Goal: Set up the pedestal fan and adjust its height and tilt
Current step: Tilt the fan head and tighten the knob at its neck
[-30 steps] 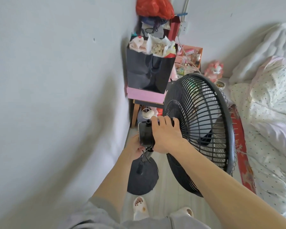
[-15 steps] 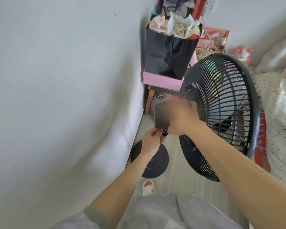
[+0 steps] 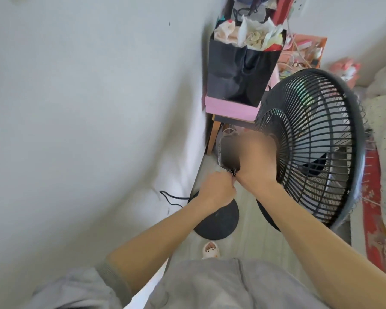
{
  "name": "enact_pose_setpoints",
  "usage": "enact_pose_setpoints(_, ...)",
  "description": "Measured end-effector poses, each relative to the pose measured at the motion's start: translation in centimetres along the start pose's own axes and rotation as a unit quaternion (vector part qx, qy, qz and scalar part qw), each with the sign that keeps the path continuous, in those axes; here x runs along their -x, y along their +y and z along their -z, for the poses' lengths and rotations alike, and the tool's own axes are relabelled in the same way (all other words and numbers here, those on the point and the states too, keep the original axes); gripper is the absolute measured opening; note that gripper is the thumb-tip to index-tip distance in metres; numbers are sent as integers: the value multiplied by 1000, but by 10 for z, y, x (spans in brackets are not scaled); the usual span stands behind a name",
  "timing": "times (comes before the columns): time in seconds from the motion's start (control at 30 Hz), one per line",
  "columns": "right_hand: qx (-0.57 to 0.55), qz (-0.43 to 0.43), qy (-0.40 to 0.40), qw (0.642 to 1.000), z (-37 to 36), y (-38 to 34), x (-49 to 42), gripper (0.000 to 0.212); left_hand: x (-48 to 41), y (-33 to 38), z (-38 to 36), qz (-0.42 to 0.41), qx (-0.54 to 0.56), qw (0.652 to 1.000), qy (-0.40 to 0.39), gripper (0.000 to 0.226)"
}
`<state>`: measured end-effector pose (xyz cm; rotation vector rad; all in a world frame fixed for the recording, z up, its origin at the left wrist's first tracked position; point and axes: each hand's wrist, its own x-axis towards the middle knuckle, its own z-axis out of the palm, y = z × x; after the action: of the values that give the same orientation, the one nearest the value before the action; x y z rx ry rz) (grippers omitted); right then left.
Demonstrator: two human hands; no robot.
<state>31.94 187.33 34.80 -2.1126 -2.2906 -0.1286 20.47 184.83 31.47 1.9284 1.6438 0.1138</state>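
The plain white wall (image 3: 76, 108) is filling the left half of the frame. The black pedestal fan with a round wire guard (image 3: 310, 148) is standing on the floor at centre right, its guard facing the right edge of the frame, where white dotted bedding (image 3: 383, 152) is lying. A glossy black paper bag (image 3: 239, 74), stuffed with pale tissue, is sitting on a flat pink box (image 3: 230, 109) at upper centre, just behind the guard. The round black fan base (image 3: 221, 221) is resting on the pale floor at lower centre, close to the wall.

Both arms are reaching up from the bottom edge and meeting at the blurred motor housing (image 3: 228, 152) behind the guard. The right hand (image 3: 254, 161) is lying over the housing; blur is hiding the finger position, so its grip cannot be determined. The left hand (image 3: 216, 190) is sitting just below, with fingers curled and pinching a small dark fitting (image 3: 232, 172) under the housing. The 2 hands are touching.

1 white slipper (image 3: 210, 249) is showing below the base. A thin black cord (image 3: 172, 199) is trailing along the wall at centre left.
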Motion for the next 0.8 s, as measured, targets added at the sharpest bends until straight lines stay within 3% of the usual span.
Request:
enact_pose_setpoints(0.13,-8,-3,41,999,-5,-2,10,67,-8,13,36,-19,-91,990,-108,24)
enact_pose_setpoints(0.27,2,5,7,1000,2,5,8,67,-20,32,63,-17,-120,972,-201,15)
enact_pose_setpoints(0.4,62,11,-78,995,12,17,-1,84,-22,38,72,-18,-140,965,-221,22)
enact_pose_setpoints(0.5,68,-19,-72,995,13,20,0,74,-21,45,70,-20,-141,964,-224,23)
enact_pose_setpoints(0.63,38,-39,-32,998,14,11,3,44,-23,57,80,-36,-169,957,-232,26)
enact_pose_setpoints(0.8,-11,-65,-33,997,13,4,0,41,-39,76,110,-84,-249,925,-273,24)
